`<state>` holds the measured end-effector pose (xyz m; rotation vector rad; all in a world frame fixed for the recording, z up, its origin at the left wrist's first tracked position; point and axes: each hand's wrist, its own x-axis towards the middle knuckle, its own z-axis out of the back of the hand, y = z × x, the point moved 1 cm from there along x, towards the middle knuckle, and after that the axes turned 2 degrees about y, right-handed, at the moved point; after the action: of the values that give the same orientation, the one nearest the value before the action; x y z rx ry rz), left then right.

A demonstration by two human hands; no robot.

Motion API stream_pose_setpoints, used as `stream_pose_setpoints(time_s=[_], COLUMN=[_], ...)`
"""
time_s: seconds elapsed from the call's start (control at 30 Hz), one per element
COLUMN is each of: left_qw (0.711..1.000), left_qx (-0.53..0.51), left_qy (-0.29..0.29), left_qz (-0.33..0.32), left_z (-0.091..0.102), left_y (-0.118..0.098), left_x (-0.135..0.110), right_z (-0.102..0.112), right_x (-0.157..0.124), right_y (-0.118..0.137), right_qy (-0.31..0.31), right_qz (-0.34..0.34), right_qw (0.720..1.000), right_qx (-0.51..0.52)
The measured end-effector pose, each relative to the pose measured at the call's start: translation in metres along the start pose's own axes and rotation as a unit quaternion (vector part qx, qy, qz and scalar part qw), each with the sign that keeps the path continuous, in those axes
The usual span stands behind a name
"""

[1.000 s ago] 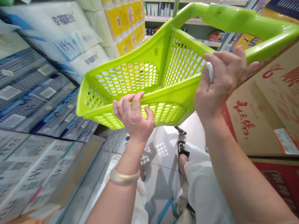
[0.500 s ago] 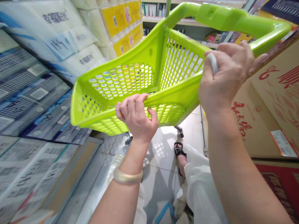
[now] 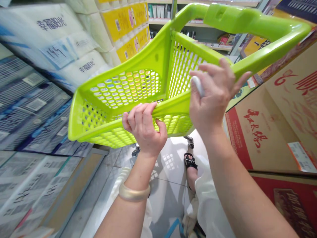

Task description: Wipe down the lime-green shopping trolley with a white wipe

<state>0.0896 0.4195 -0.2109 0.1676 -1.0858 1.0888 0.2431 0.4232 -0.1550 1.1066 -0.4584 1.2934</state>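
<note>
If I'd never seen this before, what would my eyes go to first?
Probably the bright green cart, stretched from the left middle to the upper right. Next, the left hand on its near rim and the right hand by its handle. Then the yellow packs, top left of centre.

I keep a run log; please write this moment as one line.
left hand: curled over rim of lime-green shopping cart | right hand: at cart handle, with white object | alongside: cardboard cartons

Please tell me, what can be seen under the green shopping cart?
Two wheels and tiled floor show beneath the cart. Its body and the left arm cover the rest; any further wheels are hidden.
</note>
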Motion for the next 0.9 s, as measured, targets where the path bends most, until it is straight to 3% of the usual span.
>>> stream_pose_setpoints(time_s=[0.07,0.13,0.37,0.43,0.63,0.8,0.9], left_qw=[1.0,1.0,0.999,0.999,1.0,1.0,0.999], left_qx=[0.006,0.012,-0.013,-0.02,-0.009,-0.002,-0.012], left_qy=[-0.001,-0.005,-0.02,-0.014,0.002,-0.011,-0.011], left_qz=[0.0,-0.001,0.022,0.026,0.009,0.023,0.034], left_z=[0.001,0.0,-0.003,-0.003,0.0,-0.002,-0.002], left_y=[0.0,-0.002,-0.004,-0.004,-0.005,-0.007,-0.007], left_x=[0.0,0.001,0.001,0.001,0.001,0.001,0.001], right_z=[0.007,0.007,-0.022,-0.019,0.0,-0.015,-0.017], right_x=[0.011,0.013,-0.024,-0.022,0.003,-0.021,-0.028], right_y=[-0.017,-0.02,0.037,0.033,-0.007,0.033,0.045], right_qy=[-0.064,-0.077,0.109,0.102,0.005,0.114,0.135], right_qz=[-0.027,-0.029,0.072,0.066,-0.006,0.038,0.062], right_qw=[0.997,0.996,0.991,0.992,1.0,0.992,0.988], right_qx=[-0.016,-0.018,0.02,0.014,-0.011,0.031,0.038])
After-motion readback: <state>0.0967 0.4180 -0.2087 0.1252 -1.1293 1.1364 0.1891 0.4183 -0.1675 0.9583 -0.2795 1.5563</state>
